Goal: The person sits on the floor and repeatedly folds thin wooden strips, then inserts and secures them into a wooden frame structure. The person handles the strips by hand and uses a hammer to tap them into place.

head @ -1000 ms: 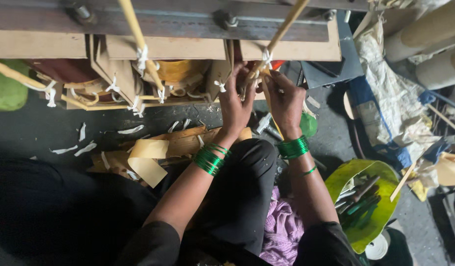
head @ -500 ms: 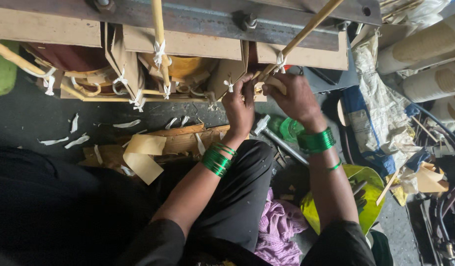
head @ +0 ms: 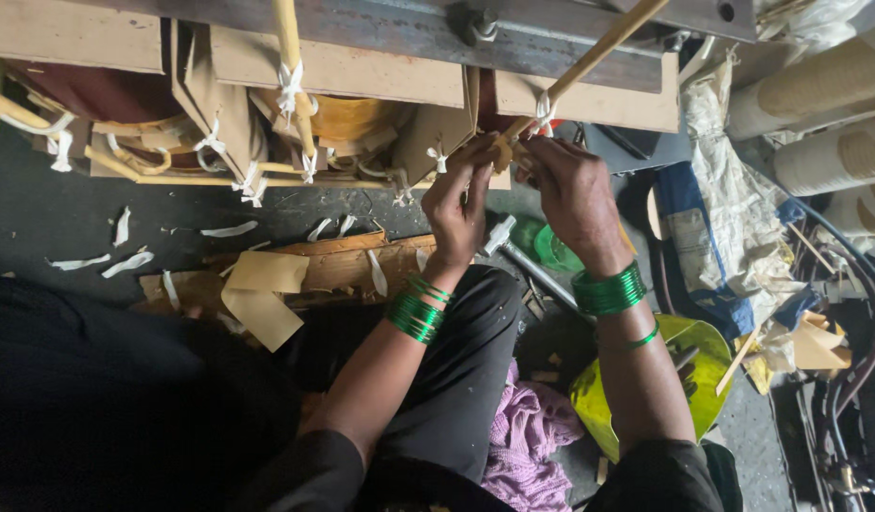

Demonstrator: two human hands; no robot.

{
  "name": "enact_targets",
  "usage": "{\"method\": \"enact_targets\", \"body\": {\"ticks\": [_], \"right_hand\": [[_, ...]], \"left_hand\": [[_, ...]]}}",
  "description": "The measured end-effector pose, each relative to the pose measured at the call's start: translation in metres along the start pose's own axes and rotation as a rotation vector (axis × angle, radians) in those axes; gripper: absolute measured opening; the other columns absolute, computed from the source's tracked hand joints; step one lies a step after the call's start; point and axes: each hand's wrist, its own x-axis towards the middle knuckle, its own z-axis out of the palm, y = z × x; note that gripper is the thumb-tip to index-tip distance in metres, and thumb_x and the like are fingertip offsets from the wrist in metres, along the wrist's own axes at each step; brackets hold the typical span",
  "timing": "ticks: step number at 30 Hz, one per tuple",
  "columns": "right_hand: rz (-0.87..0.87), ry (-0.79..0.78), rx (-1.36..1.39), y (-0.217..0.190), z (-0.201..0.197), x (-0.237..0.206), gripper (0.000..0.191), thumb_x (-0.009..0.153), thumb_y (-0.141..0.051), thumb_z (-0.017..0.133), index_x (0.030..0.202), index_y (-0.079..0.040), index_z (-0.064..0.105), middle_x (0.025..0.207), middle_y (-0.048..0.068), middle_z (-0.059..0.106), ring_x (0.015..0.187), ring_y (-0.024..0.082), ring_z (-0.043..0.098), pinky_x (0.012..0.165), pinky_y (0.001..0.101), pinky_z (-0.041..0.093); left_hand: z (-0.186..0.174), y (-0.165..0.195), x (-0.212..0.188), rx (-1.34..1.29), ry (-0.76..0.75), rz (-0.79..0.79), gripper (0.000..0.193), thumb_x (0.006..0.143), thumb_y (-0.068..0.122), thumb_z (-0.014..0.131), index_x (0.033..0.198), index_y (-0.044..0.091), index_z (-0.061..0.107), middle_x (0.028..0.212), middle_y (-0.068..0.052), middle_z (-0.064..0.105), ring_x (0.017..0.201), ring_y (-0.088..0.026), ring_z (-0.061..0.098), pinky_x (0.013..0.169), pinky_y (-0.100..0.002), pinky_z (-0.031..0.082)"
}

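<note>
White cloth tie (head: pixel 544 112), upper centre of the frame, binds a thin cane-coloured rod (head: pixel 589 64) where it meets the card-wrapped windings (head: pixel 436 133). Both hands pinch just below that knot: left hand (head: pixel 459 204) with fingertips closed on the card edge, right hand (head: pixel 575 194) with fingers closed on the rod's lower end. Tape looks soft, light and easily frayed; the rod seems stiff but slender, best gripped near the knot.

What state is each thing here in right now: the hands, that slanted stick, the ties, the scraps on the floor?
Left hand: raised, fingers pinching at the stick's lower end.
Right hand: closed around the same spot.
Slanted stick: tilted, bound with a white tie.
Upright stick: tied, knotted.
White scraps: loose on the floor.
Yellow basin: holding tools.
</note>
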Motion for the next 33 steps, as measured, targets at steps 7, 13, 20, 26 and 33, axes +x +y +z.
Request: {"method": "enact_targets", "body": {"ticks": [7, 13, 20, 26, 33], "right_hand": [[-0.009, -0.01, -0.147, 0.004, -0.01, -0.006, 0.021, 0.094, -0.008, 0.072, 0.114, -0.002, 0.071, 0.095, 0.016, 0.074, 0.085, 0.034, 0.073, 0.072, 0.0423, 0.056], [-0.017, -0.067, -0.332, -0.017, -0.023, -0.027, 0.004, 0.098, -0.01, 0.068, 0.098, -0.007, 0.065, 0.082, 0.01, 0.071, 0.079, 0.03, 0.071, 0.066, 0.044, 0.053], [-0.1, -0.038, -0.415, -0.045, -0.008, -0.026, 0.007, 0.095, -0.007, 0.067, 0.094, -0.006, 0.059, 0.07, 0.01, 0.062, 0.068, 0.031, 0.065, 0.059, 0.0448, 0.048], [-0.086, 0.058, -0.344, -0.059, 0.033, -0.007, 0.014, 0.088, -0.004, 0.06, 0.101, 0.001, 0.059, 0.071, 0.011, 0.061, 0.066, 0.032, 0.064, 0.063, 0.0464, 0.049], [0.116, 0.174, -0.323, -0.064, 0.053, 0.022, 0.01, 0.093, -0.015, 0.066, 0.092, -0.005, 0.063, 0.068, 0.018, 0.065, 0.062, 0.04, 0.065, 0.057, 0.0502, 0.049]], "left_hand": [[0.017, -0.014, -0.002, -0.078, 0.074, -0.179, 0.028, 0.098, 0.0, 0.072, 0.125, 0.002, 0.067, 0.118, -0.009, 0.075, 0.107, -0.017, 0.075, 0.093, -0.032, 0.061], [0.019, -0.029, -0.004, 0.058, 0.052, -0.056, 0.024, 0.095, 0.005, 0.077, 0.116, 0.003, 0.066, 0.115, -0.01, 0.075, 0.107, -0.022, 0.077, 0.092, -0.033, 0.061], [0.022, -0.048, -0.008, 0.172, -0.046, -0.106, 0.025, 0.094, 0.01, 0.078, 0.114, 0.004, 0.065, 0.115, -0.012, 0.076, 0.109, -0.027, 0.075, 0.095, -0.036, 0.058], [0.028, -0.047, -0.022, -0.135, 0.058, -0.089, 0.029, 0.102, 0.014, 0.065, 0.128, 0.003, 0.061, 0.122, -0.009, 0.069, 0.114, -0.024, 0.068, 0.1, -0.038, 0.054], [0.036, -0.057, -0.035, -0.703, 0.163, -0.519, 0.021, 0.112, 0.017, 0.047, 0.117, 0.003, 0.062, 0.102, 0.0, 0.065, 0.095, -0.011, 0.061, 0.085, -0.027, 0.051]]}}
